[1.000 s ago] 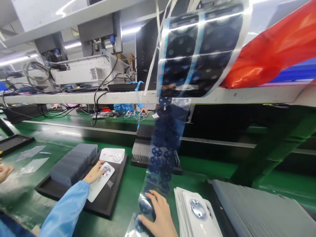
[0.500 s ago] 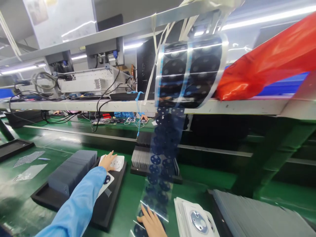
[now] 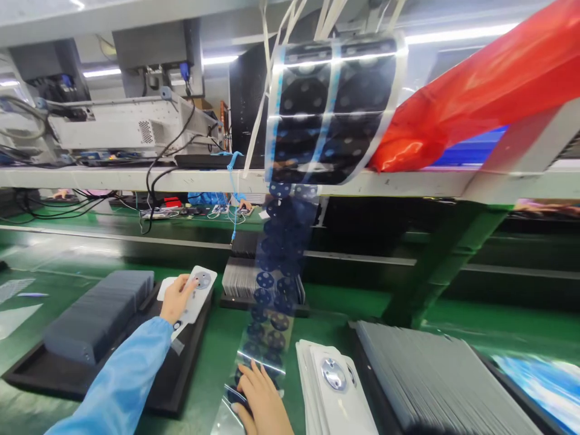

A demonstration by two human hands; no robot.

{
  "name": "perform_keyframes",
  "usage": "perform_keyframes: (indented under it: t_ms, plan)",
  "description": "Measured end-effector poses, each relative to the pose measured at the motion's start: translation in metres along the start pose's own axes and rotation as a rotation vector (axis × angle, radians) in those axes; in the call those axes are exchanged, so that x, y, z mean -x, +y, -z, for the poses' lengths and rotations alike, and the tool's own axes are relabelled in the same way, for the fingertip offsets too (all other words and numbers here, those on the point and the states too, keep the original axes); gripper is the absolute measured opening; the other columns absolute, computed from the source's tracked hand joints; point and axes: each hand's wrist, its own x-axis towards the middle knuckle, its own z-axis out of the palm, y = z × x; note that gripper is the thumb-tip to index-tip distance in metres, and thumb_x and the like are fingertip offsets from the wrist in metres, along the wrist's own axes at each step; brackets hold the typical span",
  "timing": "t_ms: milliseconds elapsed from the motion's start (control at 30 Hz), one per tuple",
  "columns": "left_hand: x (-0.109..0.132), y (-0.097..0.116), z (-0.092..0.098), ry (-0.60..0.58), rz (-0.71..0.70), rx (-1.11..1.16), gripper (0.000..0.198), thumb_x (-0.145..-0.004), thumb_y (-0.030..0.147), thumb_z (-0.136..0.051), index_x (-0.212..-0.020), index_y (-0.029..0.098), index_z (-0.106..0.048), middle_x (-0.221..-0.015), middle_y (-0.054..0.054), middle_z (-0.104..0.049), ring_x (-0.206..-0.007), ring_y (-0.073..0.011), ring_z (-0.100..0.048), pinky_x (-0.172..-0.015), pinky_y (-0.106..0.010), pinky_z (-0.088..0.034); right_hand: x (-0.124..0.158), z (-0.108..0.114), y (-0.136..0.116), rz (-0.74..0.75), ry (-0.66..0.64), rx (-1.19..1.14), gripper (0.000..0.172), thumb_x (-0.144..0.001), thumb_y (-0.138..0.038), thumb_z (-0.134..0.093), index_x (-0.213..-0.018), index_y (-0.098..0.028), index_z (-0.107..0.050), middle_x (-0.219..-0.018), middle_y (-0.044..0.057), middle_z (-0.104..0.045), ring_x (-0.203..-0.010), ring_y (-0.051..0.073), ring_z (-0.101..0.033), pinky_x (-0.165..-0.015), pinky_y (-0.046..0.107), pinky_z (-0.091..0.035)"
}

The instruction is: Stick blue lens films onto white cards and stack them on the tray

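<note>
My left hand [image 3: 176, 302] is closed on a white phone back cover [image 3: 198, 296] with a round camera area, lifted at a tilt over a black tray [image 3: 193, 356]. Another white cover lies partly hidden beneath it in the tray. My right hand [image 3: 263, 399] rests on a clear film strip [image 3: 277, 323] carrying dark round stickers with small holes. Its fingers are stretched out, the thumb apart from them, touching the strip near its lower end. The strip hangs from a roll [image 3: 335, 109] at the shelf. Just right of that hand is a stack of white phone back covers [image 3: 338, 386].
Grey sheets stand packed in the left tray [image 3: 99, 311], in a rear tray [image 3: 242, 278] and in a right tray [image 3: 435, 368]. A white shelf beam [image 3: 203, 181] crosses ahead, with dangling cables and a red plastic bag [image 3: 448, 103]. A green post [image 3: 448, 260] stands right.
My left hand has gripped a white cover and raised it from the tray. My right hand's fingers have drawn closer together on the strip. The view has shifted right and down.
</note>
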Motion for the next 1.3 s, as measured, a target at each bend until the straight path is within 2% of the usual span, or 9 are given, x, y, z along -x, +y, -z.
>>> perform_keyframes:
  t_ms: [100, 167, 333, 533, 700, 933, 1067, 1167, 1300]
  plan:
    - [0.040, 0.005, -0.030, -0.146, 0.175, 0.348, 0.048, -0.072, 0.053, -0.063, -0.102, 0.015, -0.056, -0.095, -0.008, -0.064, -0.089, -0.0167, -0.060, -0.084, -0.027, -0.049, 0.002, -0.002, 0.001, -0.038, 0.079, -0.024, 0.020, -0.077, -0.011, -0.059, -0.095, -0.020, -0.064, -0.130, 0.001, -0.051, -0.125, 0.027, -0.045, -0.113, 0.050, -0.034]
    - [0.064, 0.002, -0.050, -0.258, 0.306, 0.541, 0.040, -0.071, 0.043, -0.068, -0.095, 0.012, -0.059, -0.087, -0.007, -0.063, -0.079, -0.0140, -0.061, -0.082, -0.029, -0.052, 0.001, -0.006, 0.007, -0.051, 0.110, -0.065, 0.033, -0.080, -0.009, -0.054, -0.109, -0.022, -0.062, -0.132, 0.001, -0.050, -0.123, 0.024, -0.048, -0.110, 0.047, -0.040]
    - [0.093, -0.008, -0.080, -0.346, 0.551, 0.835, 0.019, -0.077, 0.027, -0.066, -0.090, 0.013, -0.064, -0.068, 0.002, -0.053, -0.061, -0.0028, -0.052, -0.093, -0.033, -0.052, -0.003, -0.011, 0.020, -0.081, 0.097, -0.068, 0.057, -0.084, -0.020, -0.053, -0.139, -0.019, -0.042, -0.149, 0.001, -0.020, -0.141, 0.025, -0.020, -0.121, 0.048, -0.022]
    - [0.099, -0.007, -0.080, -0.432, 0.659, 0.919, 0.022, -0.078, 0.028, -0.066, -0.094, 0.012, -0.065, -0.069, 0.002, -0.051, -0.064, -0.0043, -0.052, -0.095, -0.043, -0.050, -0.005, -0.014, 0.021, -0.020, 0.125, 0.027, 0.044, -0.087, -0.020, -0.049, -0.131, -0.024, -0.053, -0.139, 0.001, -0.040, -0.133, 0.025, -0.038, -0.116, 0.046, -0.032]
    - [0.105, -0.008, -0.081, -0.465, 0.682, 0.905, 0.028, -0.066, 0.026, -0.076, -0.088, 0.011, -0.065, -0.069, 0.001, -0.052, -0.067, -0.0083, -0.054, -0.082, -0.033, -0.052, -0.003, -0.023, 0.023, 0.176, 0.291, 0.310, 0.043, -0.084, -0.010, -0.048, -0.123, -0.025, -0.059, -0.126, 0.006, -0.054, -0.106, 0.024, -0.061, -0.088, 0.037, -0.057]
    - [0.105, -0.014, -0.085, -0.451, 0.727, 0.902, 0.026, -0.065, 0.024, -0.075, -0.084, 0.012, -0.061, -0.068, 0.003, -0.050, -0.065, -0.0071, -0.052, -0.083, -0.035, -0.051, 0.001, -0.025, 0.026, 0.575, 0.552, 0.567, 0.034, -0.090, -0.010, -0.042, -0.113, -0.019, -0.065, -0.097, 0.007, -0.067, -0.088, 0.019, -0.066, -0.077, 0.027, -0.058]
    - [0.106, -0.014, -0.086, -0.447, 0.722, 0.901, 0.025, -0.066, 0.025, -0.074, -0.081, 0.012, -0.057, -0.068, 0.003, -0.050, -0.065, -0.0070, -0.052, -0.081, -0.034, -0.052, 0.004, -0.029, 0.021, 0.663, 0.650, 0.602, 0.022, -0.088, -0.014, -0.052, -0.097, -0.022, -0.070, -0.107, 0.005, -0.066, -0.096, 0.019, -0.064, -0.079, 0.027, -0.056]
    - [0.106, -0.012, -0.086, -0.440, 0.712, 0.894, 0.026, -0.066, 0.025, -0.073, -0.079, 0.013, -0.054, -0.067, 0.003, -0.050, -0.063, -0.0069, -0.052, -0.076, -0.032, -0.052, 0.010, -0.029, 0.013, 0.515, 0.475, 0.307, 0.013, -0.082, -0.019, -0.061, -0.084, -0.025, -0.072, -0.098, 0.003, -0.067, -0.091, 0.020, -0.063, -0.073, 0.028, -0.054]
    - [0.106, -0.016, -0.088, -0.432, 0.677, 0.868, 0.031, -0.065, 0.029, -0.073, -0.077, 0.013, -0.050, -0.068, 0.003, -0.051, -0.061, -0.0067, -0.052, -0.070, -0.027, -0.050, 0.016, -0.002, 0.002, 0.131, 0.077, -0.528, 0.011, -0.069, -0.029, -0.077, -0.071, -0.020, -0.072, -0.077, 0.002, -0.063, -0.067, 0.010, -0.059, -0.064, 0.019, -0.050]
